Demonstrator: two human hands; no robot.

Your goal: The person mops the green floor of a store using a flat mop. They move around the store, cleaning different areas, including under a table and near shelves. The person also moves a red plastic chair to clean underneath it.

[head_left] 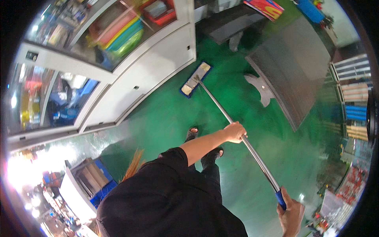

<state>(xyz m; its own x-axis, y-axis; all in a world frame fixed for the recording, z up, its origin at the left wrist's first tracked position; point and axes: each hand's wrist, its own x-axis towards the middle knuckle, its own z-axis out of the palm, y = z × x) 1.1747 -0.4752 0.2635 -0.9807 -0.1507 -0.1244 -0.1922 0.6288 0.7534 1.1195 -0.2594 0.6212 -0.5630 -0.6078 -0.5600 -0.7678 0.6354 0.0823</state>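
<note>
A flat mop (258, 160) with a long metal handle slants across the view from lower right to upper middle. Its flat head (201, 72), edged in blue fringe, lies on the green floor (158, 106) close to the white cabinet. My left hand (235, 132) is wrapped round the middle of the handle, arm stretched across my body. At the lower right, my right hand (291, 213) grips the handle's top end by the blue grip (280, 200). Both hands are closed on the handle.
White cabinets (158, 65) with glass-fronted shelves above run along the left. A dark table (292, 67) stands at the right, a dark bench (229, 27) beyond the mop head. A blue crate (103, 185) sits at lower left. Shelves of goods (355, 106) line the right rim.
</note>
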